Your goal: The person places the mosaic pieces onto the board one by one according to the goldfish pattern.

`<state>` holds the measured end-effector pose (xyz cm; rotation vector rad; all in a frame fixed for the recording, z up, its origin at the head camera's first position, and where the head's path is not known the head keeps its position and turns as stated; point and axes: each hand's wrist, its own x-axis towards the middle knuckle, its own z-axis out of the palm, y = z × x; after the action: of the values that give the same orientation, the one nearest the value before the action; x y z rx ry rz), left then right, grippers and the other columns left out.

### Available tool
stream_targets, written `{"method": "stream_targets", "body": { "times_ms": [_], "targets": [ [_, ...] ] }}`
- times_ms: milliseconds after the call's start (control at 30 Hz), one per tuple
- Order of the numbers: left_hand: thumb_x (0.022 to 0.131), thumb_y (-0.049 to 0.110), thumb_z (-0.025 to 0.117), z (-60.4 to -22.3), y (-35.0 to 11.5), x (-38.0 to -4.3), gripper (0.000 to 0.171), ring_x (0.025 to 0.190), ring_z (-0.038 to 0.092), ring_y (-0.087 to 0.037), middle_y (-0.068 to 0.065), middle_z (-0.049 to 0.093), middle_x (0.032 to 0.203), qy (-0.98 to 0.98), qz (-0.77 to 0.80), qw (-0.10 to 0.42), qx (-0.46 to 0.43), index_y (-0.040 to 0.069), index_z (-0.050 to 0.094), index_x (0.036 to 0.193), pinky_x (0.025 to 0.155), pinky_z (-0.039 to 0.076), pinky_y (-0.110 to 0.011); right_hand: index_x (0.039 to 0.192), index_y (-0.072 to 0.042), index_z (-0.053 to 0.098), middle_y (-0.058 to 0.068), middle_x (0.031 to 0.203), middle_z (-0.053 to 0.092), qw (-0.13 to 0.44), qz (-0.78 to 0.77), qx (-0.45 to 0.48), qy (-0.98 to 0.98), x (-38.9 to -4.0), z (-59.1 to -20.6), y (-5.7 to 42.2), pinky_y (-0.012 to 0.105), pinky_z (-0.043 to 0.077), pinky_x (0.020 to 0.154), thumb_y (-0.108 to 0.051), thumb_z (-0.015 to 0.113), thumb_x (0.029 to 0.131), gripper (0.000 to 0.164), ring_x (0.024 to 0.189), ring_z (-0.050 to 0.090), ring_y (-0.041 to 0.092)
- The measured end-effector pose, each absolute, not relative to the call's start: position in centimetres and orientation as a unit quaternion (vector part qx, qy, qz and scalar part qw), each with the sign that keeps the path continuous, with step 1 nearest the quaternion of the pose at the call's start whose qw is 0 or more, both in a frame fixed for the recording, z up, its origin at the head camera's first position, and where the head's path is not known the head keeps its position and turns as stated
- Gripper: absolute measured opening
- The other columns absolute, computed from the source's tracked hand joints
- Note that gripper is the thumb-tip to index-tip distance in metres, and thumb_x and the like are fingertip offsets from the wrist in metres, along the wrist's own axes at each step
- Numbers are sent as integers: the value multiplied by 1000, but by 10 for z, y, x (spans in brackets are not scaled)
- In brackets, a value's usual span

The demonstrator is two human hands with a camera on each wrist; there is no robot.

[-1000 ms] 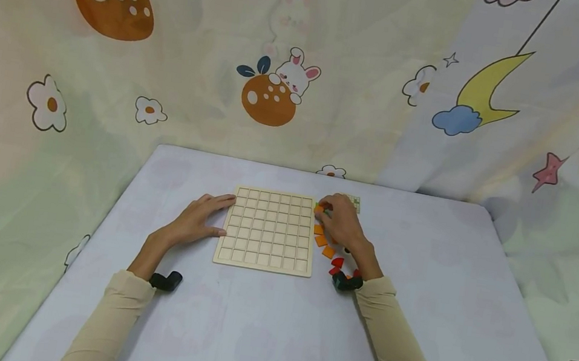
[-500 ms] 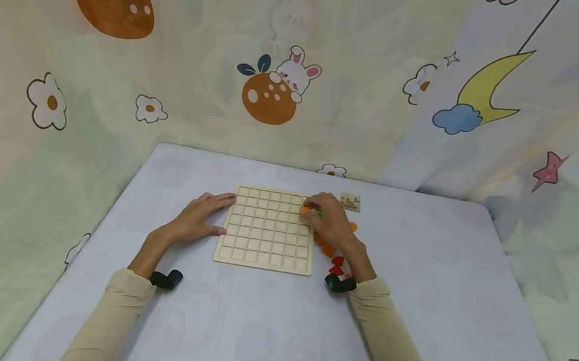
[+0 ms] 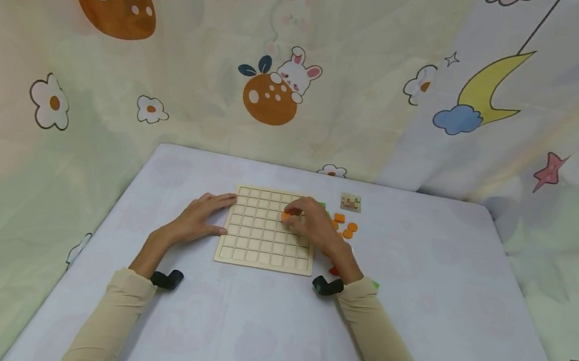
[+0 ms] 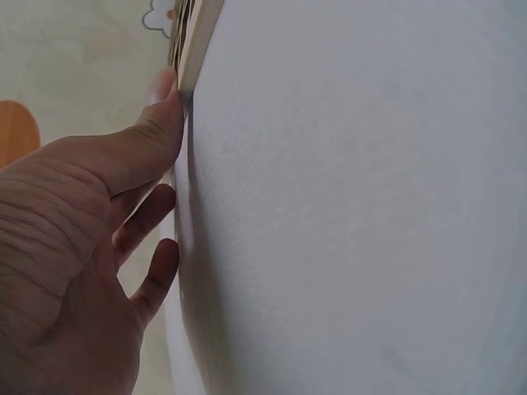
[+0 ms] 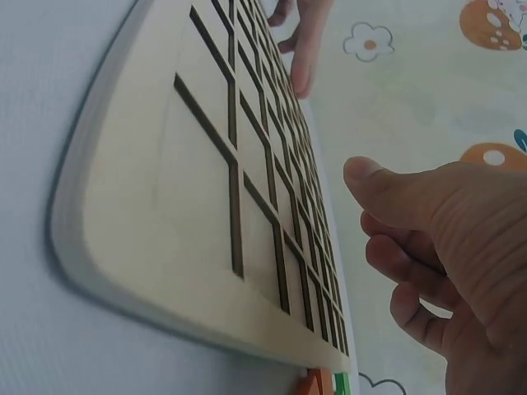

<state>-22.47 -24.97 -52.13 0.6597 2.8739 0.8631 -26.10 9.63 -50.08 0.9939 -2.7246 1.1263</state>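
A square wooden grid board (image 3: 252,252) lies flat on the table. My left hand (image 3: 198,217) rests against its left edge, fingers extended toward the far corner and thumb lower down. In the left wrist view, the thumb (image 4: 152,136) touches the board's side. Over the right half of the grid, my right hand (image 3: 313,225) pinches a small orange piece (image 3: 285,216) between thumb and fingers; its exact shape is too small to tell. The right wrist view shows the hand (image 5: 461,247) above the board, with the piece hidden there.
Right of the board lie loose pieces: an orange square (image 3: 339,218), orange discs (image 3: 352,226), a red piece (image 3: 334,270) and a green one (image 3: 376,285), some partly hidden by the right arm. A small patterned card (image 3: 350,202) lies behind them.
From the loose pieces, my right hand has moved left over the board, carrying the orange piece. The card and orange discs are uncovered. My left hand stays at the board's edge.
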Motion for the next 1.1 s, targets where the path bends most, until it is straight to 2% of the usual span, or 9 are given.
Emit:
{"method": "stream_targets", "body": {
  "times_ms": [300, 533, 733, 867, 1100],
  "targets": [
    [92, 21, 88, -522, -249, -224, 88, 144, 49, -37, -9, 40, 177, 935, 282, 34, 211, 10, 44, 168, 114, 39, -62, 116, -8, 82, 5, 112, 79, -13, 353, 327, -877, -254, -502, 79, 38, 59, 95, -17, 83, 98, 20, 105, 70, 19],
    [92, 23, 88, -523, -249, -224, 88, 144, 48, -37, -9, 40, 177, 935, 283, 33, 209, 11, 44, 167, 113, 39, -63, 117, -8, 81, 3, 111, 79, -34, 368, 347, -862, -252, -504, 64, 36, 59, 94, -15, 85, 97, 22, 104, 69, 18],
    [93, 24, 88, -523, -250, -223, 88, 145, 48, -37, -8, 39, 178, 934, 287, 35, 209, 11, 44, 167, 111, 39, -62, 121, -8, 78, 3, 115, 77, -32, 359, 372, -856, -249, -509, 52, 36, 58, 99, -18, 83, 98, 25, 107, 69, 18],
    [93, 24, 88, -523, -250, -224, 88, 146, 47, -36, -7, 38, 178, 932, 292, 39, 212, 12, 44, 168, 115, 38, -63, 124, -9, 78, 2, 119, 76, -40, 348, 375, -858, -246, -511, 45, 37, 57, 103, -20, 81, 100, 26, 112, 67, 17],
    [93, 21, 88, -524, -251, -224, 87, 144, 48, -37, -9, 39, 178, 932, 291, 34, 214, 11, 44, 167, 115, 38, -65, 124, -9, 78, 3, 120, 76, -35, 342, 399, -850, -247, -515, 31, 37, 55, 104, -19, 81, 100, 26, 112, 67, 18]
  ]
}}
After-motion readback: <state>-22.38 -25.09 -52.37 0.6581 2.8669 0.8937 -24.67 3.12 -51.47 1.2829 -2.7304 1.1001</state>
